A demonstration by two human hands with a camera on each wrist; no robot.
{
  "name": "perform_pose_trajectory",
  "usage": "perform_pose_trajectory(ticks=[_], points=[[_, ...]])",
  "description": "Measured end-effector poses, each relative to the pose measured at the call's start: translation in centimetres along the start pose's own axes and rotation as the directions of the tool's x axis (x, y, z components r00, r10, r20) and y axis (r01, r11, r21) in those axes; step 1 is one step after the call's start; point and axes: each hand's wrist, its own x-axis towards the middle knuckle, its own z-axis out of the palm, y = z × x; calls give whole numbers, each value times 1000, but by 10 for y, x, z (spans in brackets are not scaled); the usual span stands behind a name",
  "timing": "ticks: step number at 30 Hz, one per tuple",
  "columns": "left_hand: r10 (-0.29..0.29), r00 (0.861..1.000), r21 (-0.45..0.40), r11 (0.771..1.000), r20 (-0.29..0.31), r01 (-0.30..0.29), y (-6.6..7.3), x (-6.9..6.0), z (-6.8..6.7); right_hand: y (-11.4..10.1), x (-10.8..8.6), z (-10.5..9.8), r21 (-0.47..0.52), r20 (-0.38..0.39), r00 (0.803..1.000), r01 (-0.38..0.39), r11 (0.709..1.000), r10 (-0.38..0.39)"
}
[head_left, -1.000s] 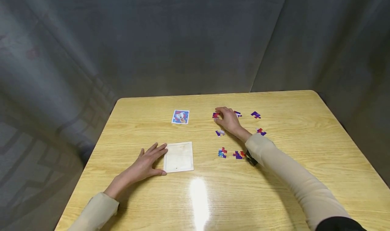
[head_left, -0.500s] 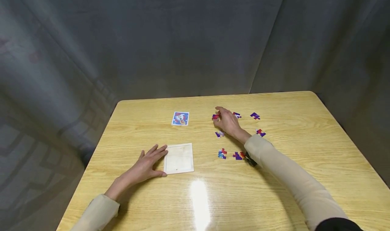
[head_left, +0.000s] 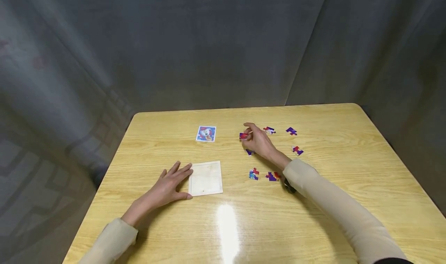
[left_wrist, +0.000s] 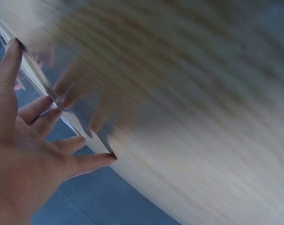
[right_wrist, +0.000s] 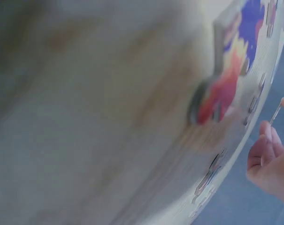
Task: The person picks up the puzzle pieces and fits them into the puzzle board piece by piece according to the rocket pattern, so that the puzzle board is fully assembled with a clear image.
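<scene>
In the head view, a red and purple puzzle piece [head_left: 243, 136] is pinched by my right hand [head_left: 260, 142], lifted off the table. The right wrist view shows the thin piece [right_wrist: 275, 114] edge-on between thumb and fingers. My left hand [head_left: 167, 185] lies with spread, fairly straight fingers against the left edge of a pale square puzzle tray [head_left: 206, 178]. In the left wrist view its fingertips and thumb touch the tray's edge [left_wrist: 41, 75]. Under the right hand a purple and white piece [head_left: 249, 152] is partly hidden.
More loose pieces lie right of the tray: a blue and red one [head_left: 254, 174], a purple and orange one [head_left: 273, 176], a red and purple one [head_left: 297, 150], a purple one [head_left: 291, 131] and a white and red one [head_left: 269, 130]. A square picture card [head_left: 206, 134] lies behind the tray.
My right hand has taken hold of the red and purple piece, lifted it and brought it slightly left and nearer. The left hand has stayed at the tray.
</scene>
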Motion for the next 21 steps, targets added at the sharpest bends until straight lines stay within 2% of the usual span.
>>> perform_pose_trajectory(ticks=[12, 21], points=[[11, 1000, -38, 999, 5, -11, 8, 12, 2, -24, -20, 5, 22, -2, 998, 56, 998, -56], [-23, 1000, -84, 996, -15, 21, 10, 17, 5, -42, -34, 23, 92, 31, 996, 82, 992, -85]])
